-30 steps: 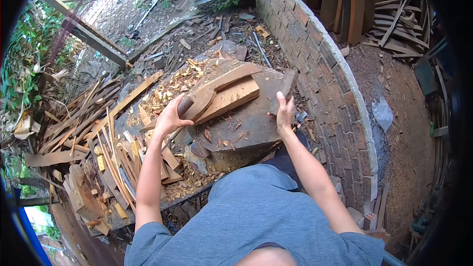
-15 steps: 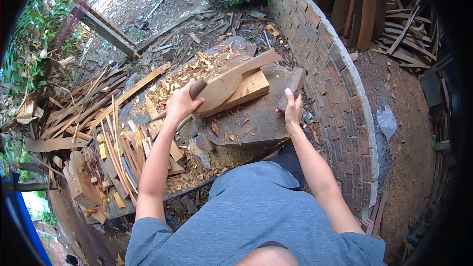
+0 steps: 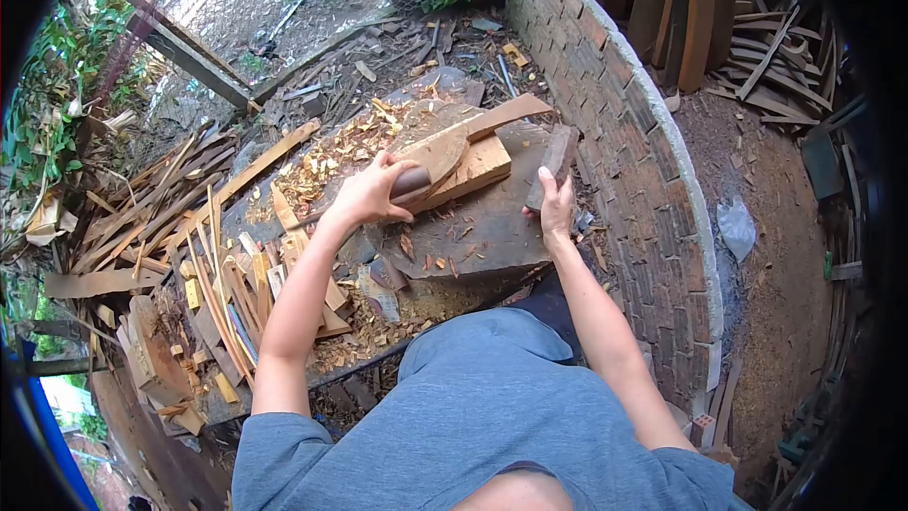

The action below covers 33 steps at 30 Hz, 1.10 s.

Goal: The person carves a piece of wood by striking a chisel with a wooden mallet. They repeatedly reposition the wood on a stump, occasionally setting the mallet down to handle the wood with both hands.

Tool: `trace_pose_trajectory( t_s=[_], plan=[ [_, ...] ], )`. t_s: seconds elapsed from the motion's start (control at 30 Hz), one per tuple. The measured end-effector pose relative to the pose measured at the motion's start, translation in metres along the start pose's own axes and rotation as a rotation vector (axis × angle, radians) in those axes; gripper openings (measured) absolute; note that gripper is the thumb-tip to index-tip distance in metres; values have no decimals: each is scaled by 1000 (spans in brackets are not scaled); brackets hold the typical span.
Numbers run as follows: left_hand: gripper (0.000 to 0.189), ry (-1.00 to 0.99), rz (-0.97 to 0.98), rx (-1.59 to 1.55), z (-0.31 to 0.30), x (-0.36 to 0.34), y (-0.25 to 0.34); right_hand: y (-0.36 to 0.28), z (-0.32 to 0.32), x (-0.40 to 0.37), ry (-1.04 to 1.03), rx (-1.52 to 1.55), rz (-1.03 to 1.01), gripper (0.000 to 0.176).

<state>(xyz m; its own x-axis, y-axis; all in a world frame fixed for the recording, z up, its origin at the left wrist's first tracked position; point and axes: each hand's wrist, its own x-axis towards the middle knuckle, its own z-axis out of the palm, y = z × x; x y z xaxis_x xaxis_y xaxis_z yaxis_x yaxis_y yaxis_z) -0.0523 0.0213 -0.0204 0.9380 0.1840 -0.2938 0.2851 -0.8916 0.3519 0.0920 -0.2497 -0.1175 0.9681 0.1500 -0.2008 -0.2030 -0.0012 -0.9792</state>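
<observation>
My left hand (image 3: 369,197) is at the near end of a curved, flat wooden piece (image 3: 443,153), thumb and fingers curled around its dark rounded end. The piece lies across a rectangular, pale wood block (image 3: 490,163), its narrower tail reaching beyond the block's far right. Both rest on a broad wooden stump (image 3: 501,225). My right hand (image 3: 556,210) grips a dark, narrow block (image 3: 558,156) at the stump's right side, thumb on its top face. What the fingers under that block do is partly hidden.
Wood chips (image 3: 317,168) cover the stump's far left. Sticks and offcuts (image 3: 251,279) are heaped at left. A curved brick wall (image 3: 643,170) runs close along the right side. Beyond it lie a plastic bag (image 3: 736,229) and stacked boards (image 3: 776,66). Wire mesh stands at the back.
My left hand has shifted toward the right and rolled over the dark end, its thumb now lower. The curved piece has turned slightly. My right hand still holds the dark block.
</observation>
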Motion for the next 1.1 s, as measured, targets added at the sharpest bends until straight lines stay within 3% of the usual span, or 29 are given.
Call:
trace_pose_trajectory(
  t_s=[0.07, 0.13, 0.17, 0.23, 0.37, 0.63, 0.7, 0.73, 0.8, 0.83, 0.9, 0.97, 1.07, 1.1],
  plan=[
    [79, -21, -8, 62, 1, -2, 1, 1, -2, 0, 5, -8, 14, 52],
    [78, 57, -2, -84, 3, 2, -2, 2, -6, 3, -86, -24, 68, 80],
    [78, 62, -11, -89, 5, 3, -2, 3, -4, 2, -97, -28, 67, 80],
    [79, 146, 22, -76, 9, 9, -3, 4, 0, 3, -12, -30, 18, 53],
    [82, 114, 126, -80, 14, 25, -14, 6, -1, 3, -14, -28, 3, 55],
    [70, 249, 103, -105, 28, 35, 18, 3, -2, 4, -28, -45, 20, 54],
    [70, 243, 101, -119, 28, 45, 21, 3, -6, 5, -88, -21, 54, 84],
    [70, 235, 93, -116, 28, 49, 22, 5, -5, 4, -83, -20, 53, 84],
    [65, 253, 123, -84, 30, 55, 23, 7, -2, 4, -23, -20, 0, 51],
    [65, 249, 145, -78, 26, 59, 18, 9, -2, 6, -24, -20, -4, 50],
    [58, 319, 242, -269, 13, 62, 14, 1, -2, 0, -43, -10, -38, 51],
    [44, 398, 208, -694, -23, 49, 32, 9, -4, 6, -31, -9, -5, 53],
    [21, 648, 333, -963, -66, 36, 55, 7, -5, 8, -75, -92, 57, 65],
    [22, 674, 364, -1076, -71, 38, 54, 9, -3, 8, -82, -95, 61, 65]
  ],
)
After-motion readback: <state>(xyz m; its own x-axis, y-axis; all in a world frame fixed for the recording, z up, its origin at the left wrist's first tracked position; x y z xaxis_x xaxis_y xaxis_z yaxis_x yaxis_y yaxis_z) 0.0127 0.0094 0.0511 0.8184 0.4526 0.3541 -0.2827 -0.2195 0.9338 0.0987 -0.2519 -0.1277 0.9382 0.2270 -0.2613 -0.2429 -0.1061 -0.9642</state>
